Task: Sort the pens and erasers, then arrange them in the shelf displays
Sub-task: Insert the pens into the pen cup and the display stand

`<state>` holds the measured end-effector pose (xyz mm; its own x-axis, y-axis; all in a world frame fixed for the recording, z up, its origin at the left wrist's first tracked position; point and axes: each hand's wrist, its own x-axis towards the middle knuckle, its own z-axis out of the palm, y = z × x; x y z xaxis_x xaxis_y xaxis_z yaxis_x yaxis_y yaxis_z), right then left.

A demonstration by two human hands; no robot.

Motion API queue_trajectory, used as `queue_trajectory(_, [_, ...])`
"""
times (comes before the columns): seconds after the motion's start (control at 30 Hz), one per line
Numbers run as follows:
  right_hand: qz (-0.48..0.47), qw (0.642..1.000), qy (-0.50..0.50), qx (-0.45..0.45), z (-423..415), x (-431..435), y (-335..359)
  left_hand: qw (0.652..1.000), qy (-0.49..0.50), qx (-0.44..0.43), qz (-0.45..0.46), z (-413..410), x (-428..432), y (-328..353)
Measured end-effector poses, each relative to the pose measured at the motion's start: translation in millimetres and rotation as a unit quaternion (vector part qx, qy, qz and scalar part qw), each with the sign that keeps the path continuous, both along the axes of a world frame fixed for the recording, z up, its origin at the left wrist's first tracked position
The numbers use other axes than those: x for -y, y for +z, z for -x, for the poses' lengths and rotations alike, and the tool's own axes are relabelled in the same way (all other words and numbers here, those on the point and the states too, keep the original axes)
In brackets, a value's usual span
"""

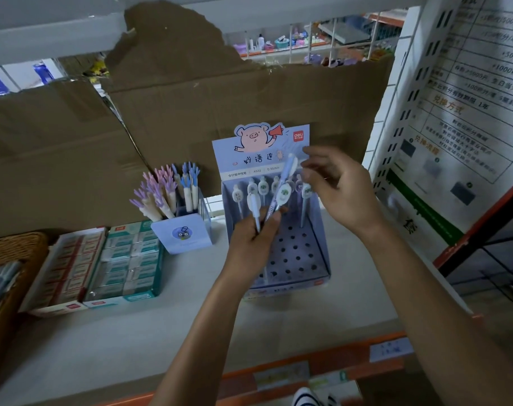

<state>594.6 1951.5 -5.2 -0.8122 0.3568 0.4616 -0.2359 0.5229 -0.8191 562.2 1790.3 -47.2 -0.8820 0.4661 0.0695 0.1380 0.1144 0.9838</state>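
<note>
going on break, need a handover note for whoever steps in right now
Left hand: grips two lilac pens with white oval toppers.
Right hand: at the top end of one held pen; blurred, grip unclear.
Lilac cardboard pig-header display box: standing pens in the back row only, most holes empty.
Done, by the look of it: red-and-white eraser box, teal eraser box, blue pen cup filled.
Left: slot the held pens, then probably those in the brown wicker basket.
</note>
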Motion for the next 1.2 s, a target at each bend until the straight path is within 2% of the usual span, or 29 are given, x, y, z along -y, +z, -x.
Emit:
queue_trajectory(0.13, [0.089,0.992,0.070,0.052,-1.0,7.3,6.9,1.000,-0.008,0.001,-0.023,-1.9,-1.2,1.4])
queue_trajectory(0.27, [0.103,0.989,0.067,0.080,0.6,14.0,1.7,0.999,0.020,-0.019,-0.027,-3.5,-3.0,0.2])
queue_trajectory(0.43, [0.118,0.993,0.000,0.017,3.9,2.4,8.9,0.995,0.082,0.035,-0.052,1.4,-3.0,0.3])
queue_trajectory(0.57, [0.081,0.996,-0.026,-0.015,7.0,-3.8,12.7,0.989,0.142,0.006,-0.030,6.7,1.2,-0.7])
queue_trajectory(0.8, [0.119,0.990,-0.049,-0.060,8.1,-6.2,11.2,0.982,0.165,-0.052,-0.075,8.2,1.9,-0.7])
queue_trajectory(0.93, [0.046,0.996,-0.066,-0.046,9.0,-7.4,5.1,0.984,0.147,-0.040,-0.087,10.1,1.4,-3.1])
queue_trajectory(1.07, [-0.054,0.996,-0.054,-0.041,10.4,-1.9,-7.3,0.988,0.149,-0.029,-0.041,9.2,0.4,-4.2])
queue_trajectory(1.2, [-0.109,0.991,-0.057,-0.051,13.1,-1.2,-10.3,0.988,0.147,-0.031,-0.031,10.5,0.0,-5.0])
